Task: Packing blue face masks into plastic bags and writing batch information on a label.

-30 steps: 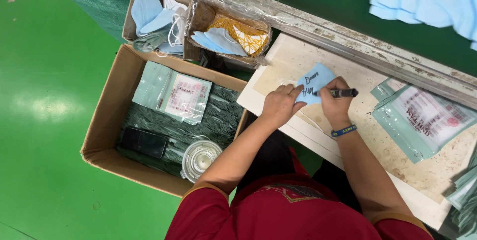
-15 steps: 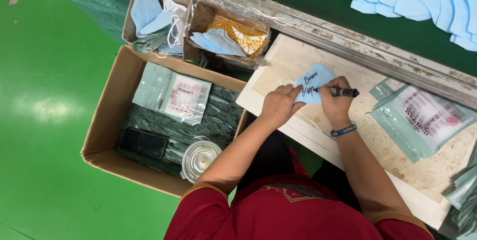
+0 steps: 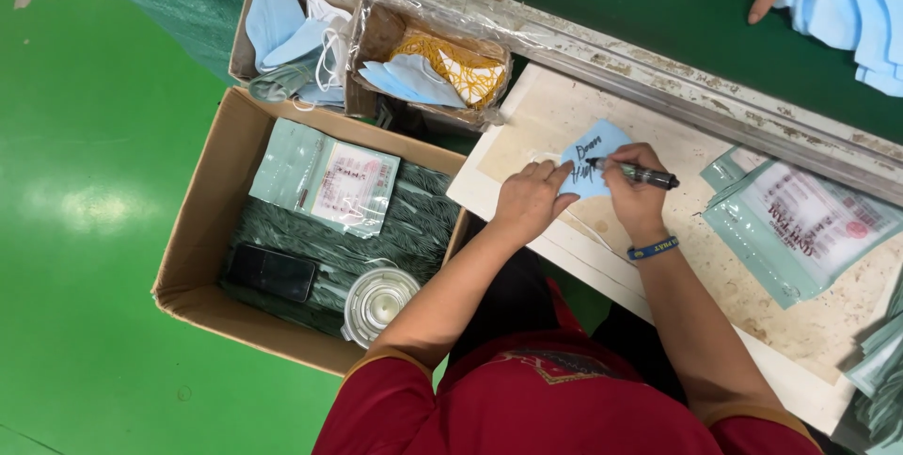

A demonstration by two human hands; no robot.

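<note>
Pretty bright, even overhead light; soft glare patch on the glossy green floor (image 3: 66,206), shine on the plastic wrap (image 3: 470,3), shadows weak, focus sharp.

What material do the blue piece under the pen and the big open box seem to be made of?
Blue piece: probably soft, matte non-woven fabric or paper; it lies flat and takes ink. Big open box: brown corrugated cardboard, matte, with folded flaps and raw edges.
</note>
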